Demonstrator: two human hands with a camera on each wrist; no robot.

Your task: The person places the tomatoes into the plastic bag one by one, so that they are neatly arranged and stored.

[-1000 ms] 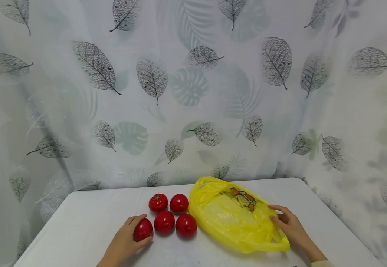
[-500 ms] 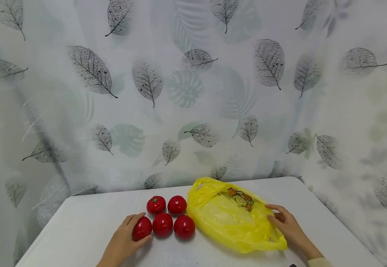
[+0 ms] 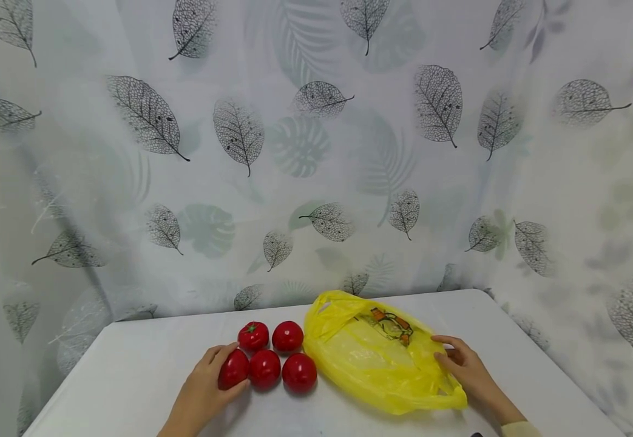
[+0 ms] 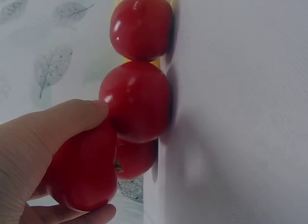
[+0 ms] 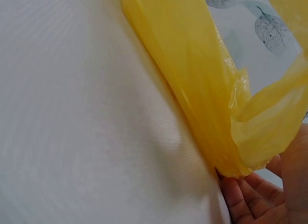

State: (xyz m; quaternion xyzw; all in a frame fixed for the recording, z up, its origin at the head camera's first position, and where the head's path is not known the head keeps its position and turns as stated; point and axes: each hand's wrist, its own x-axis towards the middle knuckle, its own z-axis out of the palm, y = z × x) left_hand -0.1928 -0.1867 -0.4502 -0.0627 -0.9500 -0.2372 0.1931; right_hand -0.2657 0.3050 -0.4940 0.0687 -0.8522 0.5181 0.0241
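Note:
My left hand (image 3: 201,385) grips a glossy red tomato (image 3: 233,369) at the left end of a tight group of tomatoes. In the left wrist view this held tomato (image 4: 84,171) hangs off the white tabletop, thumb over one side and fingertips under the other. It overlaps the neighbouring tomato (image 3: 264,369). Another tomato (image 3: 300,373) sits to the right, with a green-stemmed tomato (image 3: 253,336) and one more tomato (image 3: 287,337) behind. At the right, my right hand (image 3: 469,370) pinches the edge of a yellow plastic bag (image 3: 371,370); its fingers (image 5: 257,200) are partly hidden by the bag.
The white table (image 3: 147,364) ends at a leaf-patterned curtain (image 3: 316,152) behind it. The bag lies spread right beside the tomatoes, its orange print (image 3: 392,325) facing up. A small dark object (image 3: 476,434) shows at the bottom edge.
The held tomato has risen slightly and moved toward the tomato beside it, along with my left hand. The right hand and bag keep their place; the head view has shifted a little.

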